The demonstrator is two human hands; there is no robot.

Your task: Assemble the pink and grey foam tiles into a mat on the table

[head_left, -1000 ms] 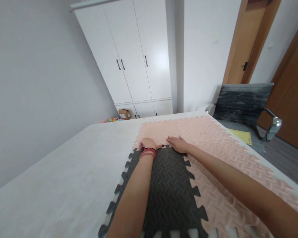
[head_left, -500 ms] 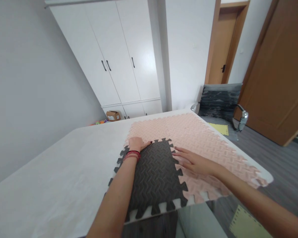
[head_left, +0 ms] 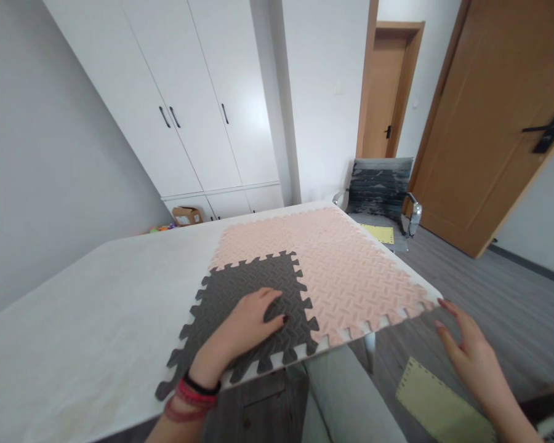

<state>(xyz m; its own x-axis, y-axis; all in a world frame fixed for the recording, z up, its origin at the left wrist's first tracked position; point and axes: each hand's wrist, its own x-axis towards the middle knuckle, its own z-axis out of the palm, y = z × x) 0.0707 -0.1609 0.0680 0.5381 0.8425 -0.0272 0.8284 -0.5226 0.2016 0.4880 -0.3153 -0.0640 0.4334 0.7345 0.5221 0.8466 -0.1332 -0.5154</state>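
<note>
A dark grey foam mat tile (head_left: 240,280) with jigsaw edges lies flat near the front of the table. My left hand (head_left: 244,326) is over it, palm down, thumb and fingers apart, gripping nothing. Pink foam matting (head_left: 341,271) with the same raised pattern borders the dark tile on its far and right sides. Whether every tooth is locked along those seams, I cannot tell. At the table's front right corner is my right hand (head_left: 471,351), open, its fingertips close to the pink matting's corner. Contact there is unclear.
The white table (head_left: 96,307) extends to the left. Below its right front edge is a yellow foam tile (head_left: 438,400); another yellow piece (head_left: 377,233) lies on the chair (head_left: 378,184). A cardboard box (head_left: 187,215) stands by the white cabinets (head_left: 194,141). A wooden door (head_left: 489,123) is at right.
My left hand has come back from the dark tile's far edge to its middle. My right hand has left the seam and moved right to the table corner. The view has turned rightward.
</note>
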